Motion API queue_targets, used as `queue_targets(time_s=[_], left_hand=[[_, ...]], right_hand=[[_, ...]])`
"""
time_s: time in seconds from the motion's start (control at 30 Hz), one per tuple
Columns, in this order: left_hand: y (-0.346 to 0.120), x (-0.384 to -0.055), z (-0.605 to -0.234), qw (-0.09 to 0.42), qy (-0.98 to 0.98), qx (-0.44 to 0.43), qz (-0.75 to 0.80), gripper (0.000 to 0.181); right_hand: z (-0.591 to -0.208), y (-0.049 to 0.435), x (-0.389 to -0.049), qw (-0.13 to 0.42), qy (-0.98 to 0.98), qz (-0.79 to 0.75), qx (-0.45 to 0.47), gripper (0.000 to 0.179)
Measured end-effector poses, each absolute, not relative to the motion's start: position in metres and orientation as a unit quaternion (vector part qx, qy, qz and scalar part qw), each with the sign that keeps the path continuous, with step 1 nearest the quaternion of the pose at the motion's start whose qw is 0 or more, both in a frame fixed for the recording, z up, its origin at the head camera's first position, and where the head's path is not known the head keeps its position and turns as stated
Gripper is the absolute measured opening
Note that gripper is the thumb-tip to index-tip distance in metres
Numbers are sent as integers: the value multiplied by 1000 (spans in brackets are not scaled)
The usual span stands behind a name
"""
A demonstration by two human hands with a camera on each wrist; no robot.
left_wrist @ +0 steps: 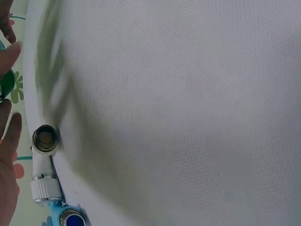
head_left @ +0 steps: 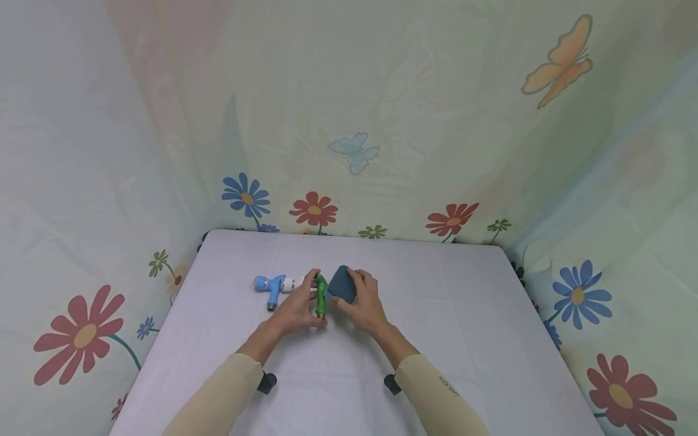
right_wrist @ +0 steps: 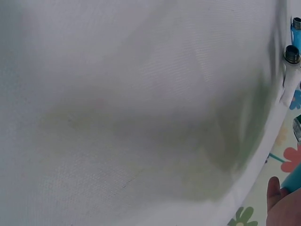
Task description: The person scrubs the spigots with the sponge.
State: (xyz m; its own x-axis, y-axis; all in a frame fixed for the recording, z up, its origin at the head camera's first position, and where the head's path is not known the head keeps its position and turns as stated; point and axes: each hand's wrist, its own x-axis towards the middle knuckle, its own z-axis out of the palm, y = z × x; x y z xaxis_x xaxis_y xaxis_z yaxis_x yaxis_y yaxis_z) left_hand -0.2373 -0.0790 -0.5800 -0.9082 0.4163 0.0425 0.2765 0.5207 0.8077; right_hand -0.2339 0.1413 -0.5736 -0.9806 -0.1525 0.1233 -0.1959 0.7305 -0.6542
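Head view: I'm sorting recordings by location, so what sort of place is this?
Probably a makeshift indoor booth: sheeting printed with flowers and butterflies hangs on three sides of a pale table, and the green tap is handheld, not plumbed in.

This looks like a curtained-off, booth-like space; what kind of building holds it cannot be told. A far sheet (head_left: 431, 115), a left sheet (head_left: 65, 200) and a right sheet (head_left: 649, 212) close it in, printed with a large red flower (head_left: 84, 335), a blue flower (head_left: 578, 295) and an orange butterfly (head_left: 564, 63). Between them stands a pale, textured desk (head_left: 463, 339), close up against the far sheet.
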Motion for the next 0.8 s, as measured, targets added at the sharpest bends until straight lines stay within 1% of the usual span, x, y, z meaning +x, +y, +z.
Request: queue_targets(time_s=[0.1, 0.3, 0.47, 0.57, 0.8], left_hand=[[-79, -237, -580, 55, 885, 202, 416, 124], [-81, -241, -583, -31, 911, 244, 332, 124], [-83, -241, -585, -76, 909, 256, 319, 124], [-83, -240, -585, -85, 910, 252, 318, 125], [-85, -240, -584, -80, 913, 243, 317, 123]], right_hand=[[-573, 142, -233, 35, -929, 356, 97, 85], [-575, 145, -231, 42, -922, 367, 115, 85], [-575, 147, -230, 49, -923, 358, 130, 87], [-576, 148, -229, 53, -923, 354, 139, 87], [-580, 149, -226, 79, -919, 339, 187, 89]])
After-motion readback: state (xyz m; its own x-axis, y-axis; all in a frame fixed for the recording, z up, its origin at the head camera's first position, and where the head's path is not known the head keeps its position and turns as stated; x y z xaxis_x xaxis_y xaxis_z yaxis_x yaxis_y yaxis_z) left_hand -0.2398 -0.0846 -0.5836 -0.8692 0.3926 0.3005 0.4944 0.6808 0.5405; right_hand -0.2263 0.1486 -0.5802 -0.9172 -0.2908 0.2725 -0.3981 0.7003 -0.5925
